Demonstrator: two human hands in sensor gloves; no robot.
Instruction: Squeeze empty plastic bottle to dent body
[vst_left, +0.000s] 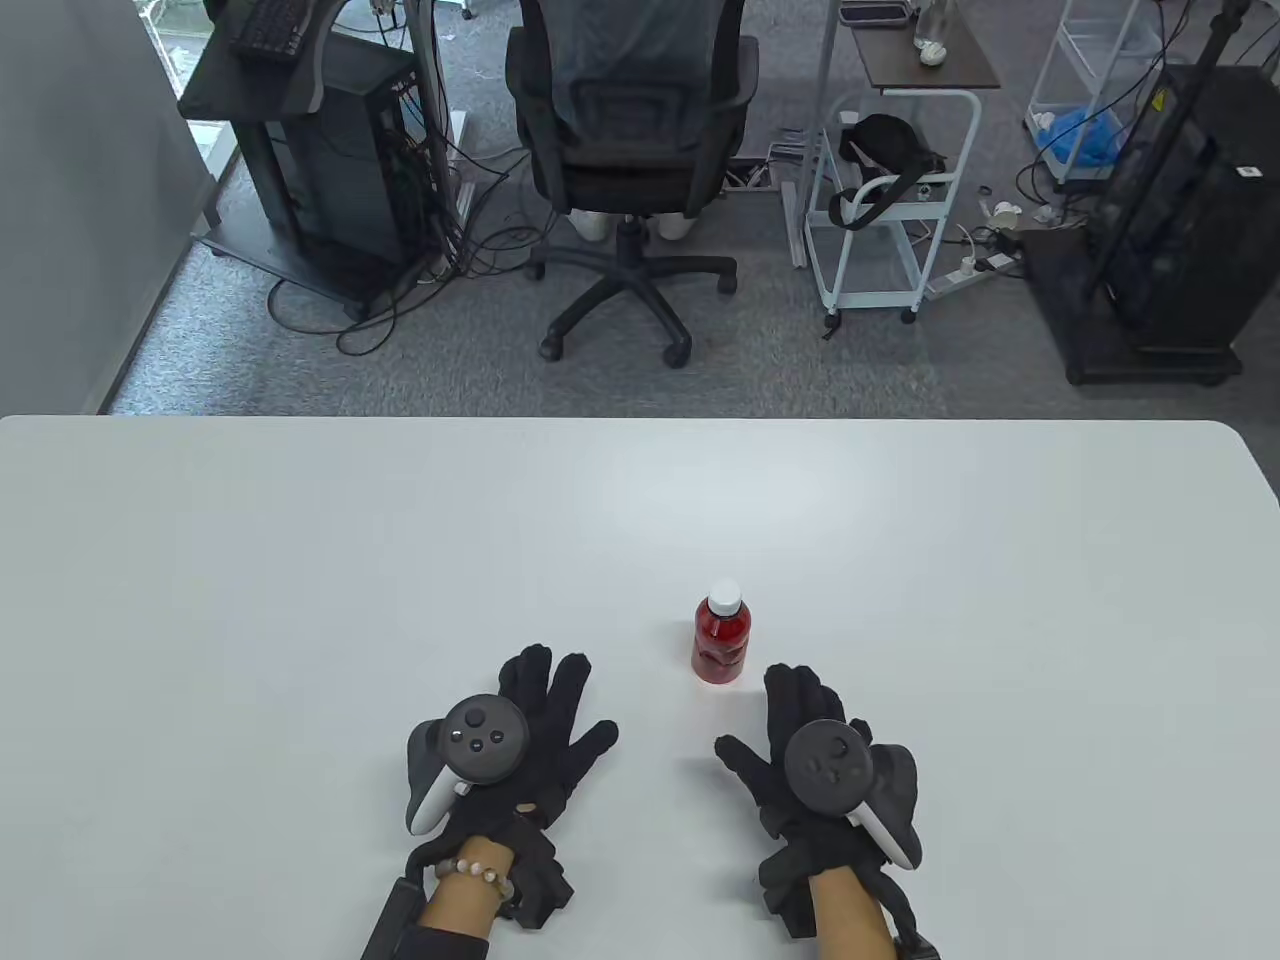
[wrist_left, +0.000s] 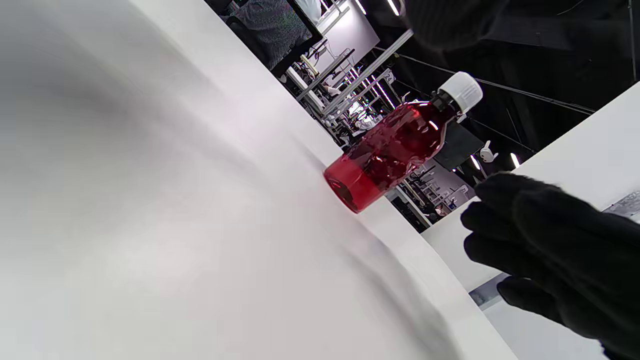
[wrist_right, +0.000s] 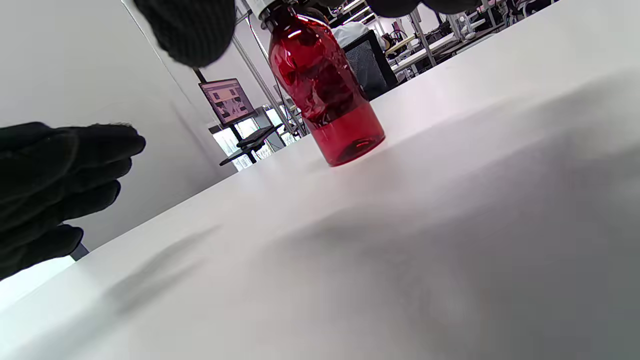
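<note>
A small red translucent plastic bottle (vst_left: 721, 637) with a white cap stands upright on the white table (vst_left: 300, 560), just ahead of my hands. Its body looks crumpled in the left wrist view (wrist_left: 390, 150) and the right wrist view (wrist_right: 330, 95). My left hand (vst_left: 540, 725) lies flat on the table, fingers spread, to the left of and nearer than the bottle, holding nothing. My right hand (vst_left: 800, 730) lies flat just right of and nearer than the bottle, fingers spread, holding nothing. Neither hand touches the bottle.
Beyond the table's far edge stand an office chair (vst_left: 630, 170), a white cart (vst_left: 880, 220) and a computer stand (vst_left: 320, 150) on the floor.
</note>
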